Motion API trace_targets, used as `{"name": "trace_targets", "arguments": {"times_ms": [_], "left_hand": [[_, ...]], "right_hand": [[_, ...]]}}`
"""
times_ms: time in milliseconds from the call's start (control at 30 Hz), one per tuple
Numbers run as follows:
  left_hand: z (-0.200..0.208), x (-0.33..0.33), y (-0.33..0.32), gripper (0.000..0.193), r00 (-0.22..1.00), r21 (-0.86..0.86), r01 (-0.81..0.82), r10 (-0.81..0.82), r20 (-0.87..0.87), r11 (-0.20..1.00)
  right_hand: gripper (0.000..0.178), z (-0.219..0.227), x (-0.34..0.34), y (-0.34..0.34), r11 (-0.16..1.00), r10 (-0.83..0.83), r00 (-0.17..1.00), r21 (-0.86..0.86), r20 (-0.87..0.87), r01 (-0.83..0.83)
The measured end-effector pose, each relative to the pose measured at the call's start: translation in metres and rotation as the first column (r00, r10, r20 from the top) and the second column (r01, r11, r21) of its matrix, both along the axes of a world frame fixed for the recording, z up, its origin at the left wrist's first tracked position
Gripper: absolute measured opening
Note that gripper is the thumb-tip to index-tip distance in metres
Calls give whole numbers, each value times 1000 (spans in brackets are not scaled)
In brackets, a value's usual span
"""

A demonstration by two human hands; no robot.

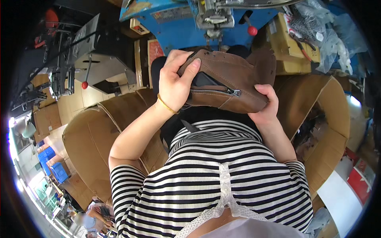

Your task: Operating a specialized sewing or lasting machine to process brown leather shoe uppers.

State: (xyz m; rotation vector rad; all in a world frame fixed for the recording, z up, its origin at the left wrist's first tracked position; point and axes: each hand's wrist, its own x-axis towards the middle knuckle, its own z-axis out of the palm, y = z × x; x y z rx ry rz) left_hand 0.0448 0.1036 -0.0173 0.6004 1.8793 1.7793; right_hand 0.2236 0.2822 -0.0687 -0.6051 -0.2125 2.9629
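A brown leather shoe upper (238, 73) with a metal zipper (234, 92) is held up between my two hands, in front of my lap. My left hand (177, 77) grips its left end, thumb on top and fingers curled behind, next to the black lining (204, 80) that shows at the opened zip. At the lower right, my right hand (268, 105) pinches the brown leather edge with the thumb on top; its other fingers are mostly hidden beneath. The upper's right end flares up as a loose flap with small holes along its edge.
Just ahead stands a blue machine (174, 25) with a red-knobbed lever (252, 30). Large open cardboard boxes flank me at left (91, 139) and right (337, 115). Another machine with a red-knobbed lever (84, 84) is at far left. Plastic bags (333, 35) lie at the upper right.
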Motion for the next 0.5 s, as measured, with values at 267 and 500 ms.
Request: {"name": "trace_targets", "arguments": {"times_ms": [267,500], "left_hand": [[11,-42,51,18,921,38,-154,158,-357,987],[18,-65,77,28,860,-117,-242,157,-486,963]], "right_hand": [[31,33,-44,27,973,-122,992,193,-15,123],[24,49,-70,47,983,-111,993,144,-39,116]]}}
